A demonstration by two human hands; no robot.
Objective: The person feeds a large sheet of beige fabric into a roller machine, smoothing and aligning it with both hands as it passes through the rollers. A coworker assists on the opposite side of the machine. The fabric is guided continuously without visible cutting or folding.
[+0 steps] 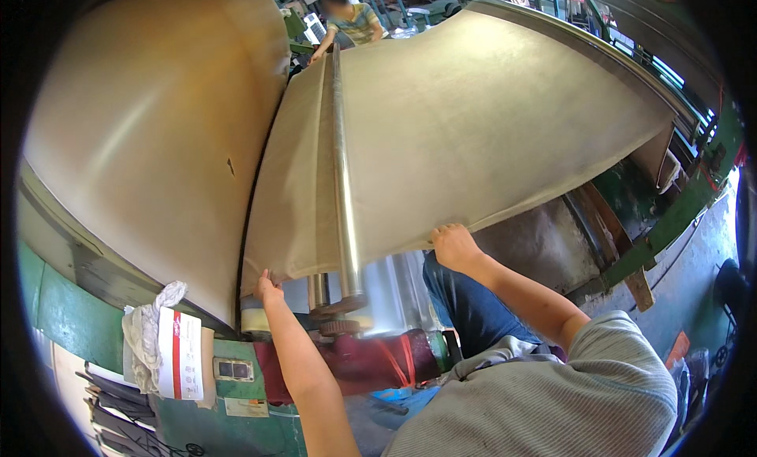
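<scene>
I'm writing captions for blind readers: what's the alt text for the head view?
A person's left hand and right hand hold the near edge of a wide tan sheet beside a huge brown drum. A shiny metal bar crosses the sheet, and a co-worker reaches toward its far side.

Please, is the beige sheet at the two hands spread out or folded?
Spread out: the beige sheet extends as one broad surface toward the co-worker, and the left hand and right hand grip its near edge.
</scene>
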